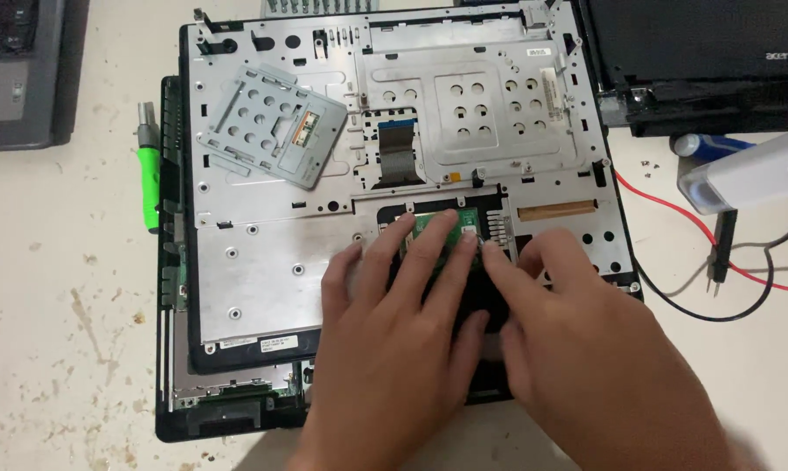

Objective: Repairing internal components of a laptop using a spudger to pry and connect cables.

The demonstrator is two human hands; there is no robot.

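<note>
Risk of cracking the small green touchpad board (442, 228) in its black recess at the near edge of the upturned laptop palmrest (272, 253), pressed flat under left hand (394, 296) and right hand (559, 305), fingers spread, gripping nothing, or tearing a ribbon.

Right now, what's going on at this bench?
A person has both bare hands on an opened laptop's inner metal cover. The left hand and right hand press their fingertips on a small green circuit board in the dark touchpad recess. A loose grey metal bracket lies on the cover's upper left, and a green-handled screwdriver lies on the table beside it.
</note>
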